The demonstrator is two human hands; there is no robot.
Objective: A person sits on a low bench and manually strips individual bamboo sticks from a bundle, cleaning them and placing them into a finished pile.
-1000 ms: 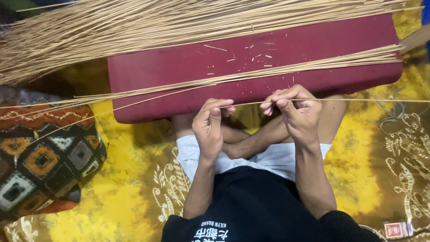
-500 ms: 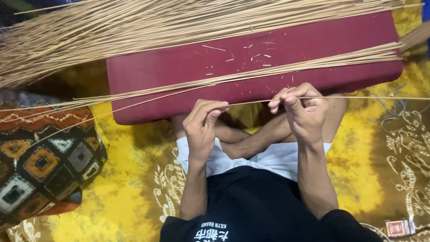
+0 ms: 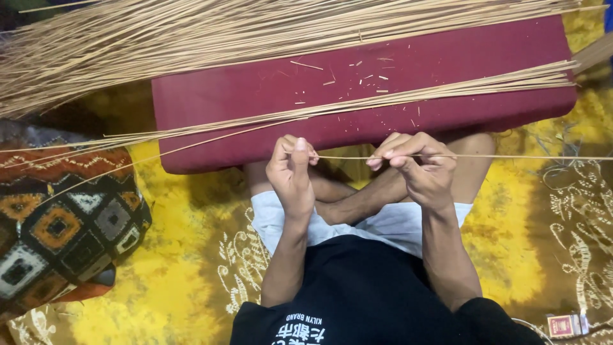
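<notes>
While both grips stay pinched on the thin stick (image 3: 511, 156), left hand (image 3: 290, 176) has slid away from right hand (image 3: 418, 169).

We held one thin stick (image 3: 345, 157) between our left hand (image 3: 292, 174) and right hand (image 3: 418, 167), just before the cushion (image 3: 255, 96). Stick bundles (image 3: 191, 35) lay on it; a pillow (image 3: 57, 223) sat left.

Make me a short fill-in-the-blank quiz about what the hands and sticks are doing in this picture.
1. Both hands pinch one thin ____ held level between them.
2. The left hand grips one end of it, while the other end runs past the right hand toward the picture's ____ edge.
3. A thin bundle of sticks lies across the ____ cushion.
4. The patterned pillow rests on the ____ cloth.

Missing words: stick; right; maroon; yellow
</notes>
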